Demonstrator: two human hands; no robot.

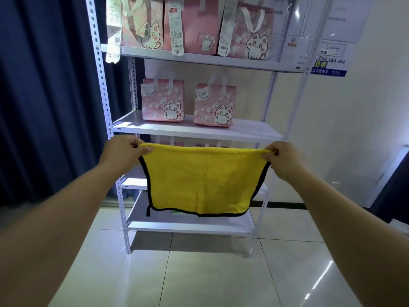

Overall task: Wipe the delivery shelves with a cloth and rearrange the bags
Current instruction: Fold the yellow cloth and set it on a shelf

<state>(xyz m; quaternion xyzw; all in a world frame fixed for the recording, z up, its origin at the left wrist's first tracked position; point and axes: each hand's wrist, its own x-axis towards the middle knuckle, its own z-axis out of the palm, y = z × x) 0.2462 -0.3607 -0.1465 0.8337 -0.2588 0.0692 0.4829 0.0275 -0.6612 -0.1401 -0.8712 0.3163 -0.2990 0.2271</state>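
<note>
A yellow cloth point(203, 180) with a black border hangs spread out in front of the white metal shelf rack point(199, 131). My left hand point(124, 151) pinches its top left corner and my right hand point(283, 156) pinches its top right corner. Two pink cat-print bags point(162, 103) point(213, 107) stand on the middle shelf, behind and above the cloth. Three more pink bags point(194, 25) with long receipts stand on the upper shelf point(210, 59). The cloth hides most of the shelf below the middle one.
A dark blue curtain point(44, 96) hangs to the left of the rack. Notices are stuck on the white wall point(354, 118) to the right. A dark object point(394, 185) leans at the right edge. Glossy floor tiles point(199, 273) lie between me and the rack.
</note>
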